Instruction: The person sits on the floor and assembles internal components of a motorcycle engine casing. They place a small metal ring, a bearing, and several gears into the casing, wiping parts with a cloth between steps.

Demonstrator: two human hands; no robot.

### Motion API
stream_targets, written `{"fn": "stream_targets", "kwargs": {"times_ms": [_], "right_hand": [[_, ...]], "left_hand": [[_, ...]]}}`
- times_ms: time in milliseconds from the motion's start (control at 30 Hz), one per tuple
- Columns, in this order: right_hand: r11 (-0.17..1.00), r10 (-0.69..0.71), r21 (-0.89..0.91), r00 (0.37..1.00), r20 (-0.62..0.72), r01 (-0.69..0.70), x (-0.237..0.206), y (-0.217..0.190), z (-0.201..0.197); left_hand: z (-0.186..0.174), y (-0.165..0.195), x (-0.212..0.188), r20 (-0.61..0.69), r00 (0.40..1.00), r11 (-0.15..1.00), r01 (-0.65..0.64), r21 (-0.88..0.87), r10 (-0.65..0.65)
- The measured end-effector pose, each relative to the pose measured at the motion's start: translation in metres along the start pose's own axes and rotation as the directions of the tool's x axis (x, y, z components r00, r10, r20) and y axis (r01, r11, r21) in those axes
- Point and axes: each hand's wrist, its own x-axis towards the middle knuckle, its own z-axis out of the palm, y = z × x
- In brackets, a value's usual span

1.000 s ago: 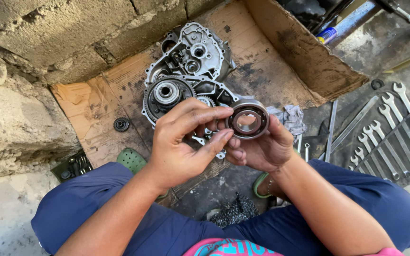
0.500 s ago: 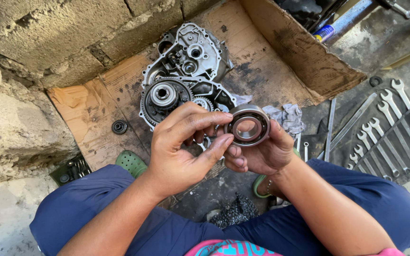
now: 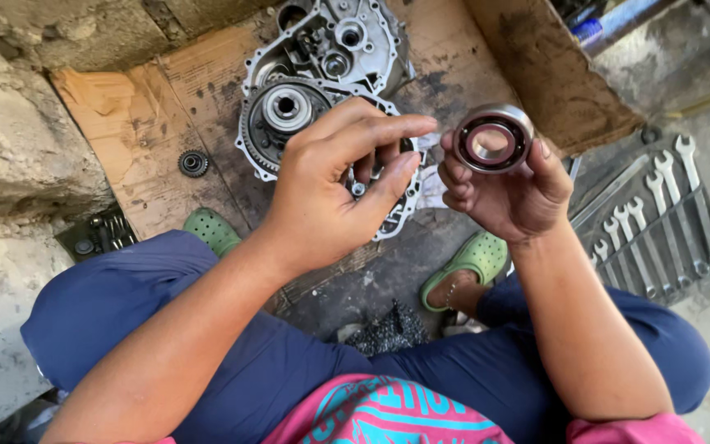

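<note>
My right hand (image 3: 507, 193) holds a round steel ball bearing (image 3: 493, 138) upright between thumb and fingertips, its open centre facing me. My left hand (image 3: 334, 185) hovers just left of it, fingers spread and slightly curled, index finger stretched toward the bearing without touching it. Below and behind both hands lies a grey aluminium engine case (image 3: 322, 90) with a toothed clutch gear, resting on a sheet of cardboard (image 3: 133, 131).
A small black gear (image 3: 193, 163) lies on the cardboard at left. A row of several combination wrenches (image 3: 659, 222) sits on a dark cloth at right. Rough stone blocks (image 3: 10, 140) rise at left. My green sandals (image 3: 468, 263) and blue-trousered knees frame the floor.
My left hand has let go of the bearing and drawn slightly left. My right hand has raised the bearing and now holds it alone. The view has moved closer.
</note>
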Motion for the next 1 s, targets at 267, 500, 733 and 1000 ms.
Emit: {"fn": "stream_targets", "kwargs": {"times_ms": [267, 500, 733, 1000], "right_hand": [[0.995, 0.097, 0.015, 0.981, -0.171, -0.096, 0.005, 0.015, -0.026], [0.991, 0.099, 0.109, 0.972, -0.215, -0.077, 0.008, 0.015, -0.027], [0.983, 0.004, 0.184, 0.993, 0.121, -0.026, 0.007, -0.001, 0.006], [0.950, -0.106, 0.310, 0.964, 0.244, 0.026, -0.007, -0.021, 0.044]], "left_hand": [[-0.005, -0.011, -0.001, -0.012, 0.999, 0.998, 0.047, 0.052, -0.047], [-0.002, -0.091, -0.017, 0.045, 0.967, 0.873, 0.204, 0.443, -0.249], [0.062, -0.171, -0.024, 0.213, 0.891, 0.780, 0.210, 0.590, -0.401], [0.099, -0.207, -0.001, 0.421, 0.793, 0.394, -0.250, 0.884, -0.441]]}}
